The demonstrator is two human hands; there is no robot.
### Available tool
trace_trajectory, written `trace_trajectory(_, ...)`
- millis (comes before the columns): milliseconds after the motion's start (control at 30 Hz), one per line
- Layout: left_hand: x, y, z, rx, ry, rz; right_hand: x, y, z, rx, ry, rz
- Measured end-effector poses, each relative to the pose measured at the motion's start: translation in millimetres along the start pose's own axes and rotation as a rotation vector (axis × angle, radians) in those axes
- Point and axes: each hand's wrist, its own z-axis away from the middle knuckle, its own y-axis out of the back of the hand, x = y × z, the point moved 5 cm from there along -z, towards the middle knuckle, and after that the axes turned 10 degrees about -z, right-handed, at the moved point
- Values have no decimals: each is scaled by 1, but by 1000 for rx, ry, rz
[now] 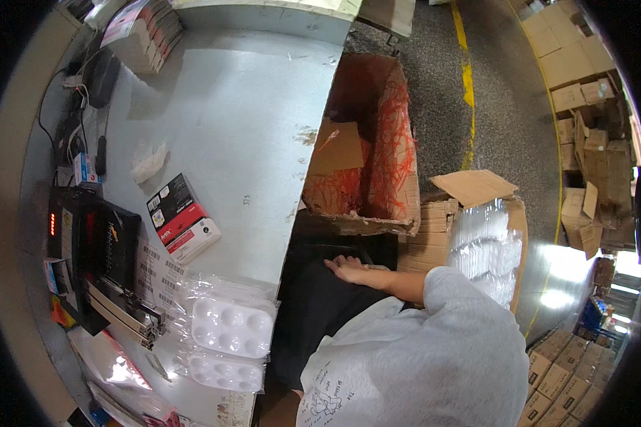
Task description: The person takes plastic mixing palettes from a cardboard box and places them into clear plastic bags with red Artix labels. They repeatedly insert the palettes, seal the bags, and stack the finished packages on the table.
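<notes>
My right hand point(352, 271) lies on the black cloth over my lap, beside the table's edge. Its fingers are stretched out with nothing visible in them. My left hand is out of sight. Left of my lap, white plastic paint palettes point(233, 327) with round wells lie in clear wrapping at the table's near edge. A sheet of barcode labels point(154, 276) sits partly under the clear wrapping. Beyond it, a black, red and white box point(184, 219) rests at a slant on the grey table point(263, 121).
A black machine point(96, 249) with a red lit display and cables lines the table's left side. Packs point(141, 35) stand at the far left corner. Right of the table are a carton point(399, 171) with red strands and another point(426, 235) holding clear-wrapped packs point(484, 245).
</notes>
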Motion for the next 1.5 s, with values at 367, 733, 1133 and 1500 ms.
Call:
trace_trajectory(367,-8,-20,26,75,45,137,-53,55,36,-5,302,217)
trace_trajectory(733,27,-3,6,89,-70,99,-79,189,120,702,884,412)
trace_trajectory(1133,72,6,-7,50,-168,36,-47,131,89,536,807,386)
trace_trajectory(1500,-32,-8,8,133,73,421,-40,144,90,652,790,344)
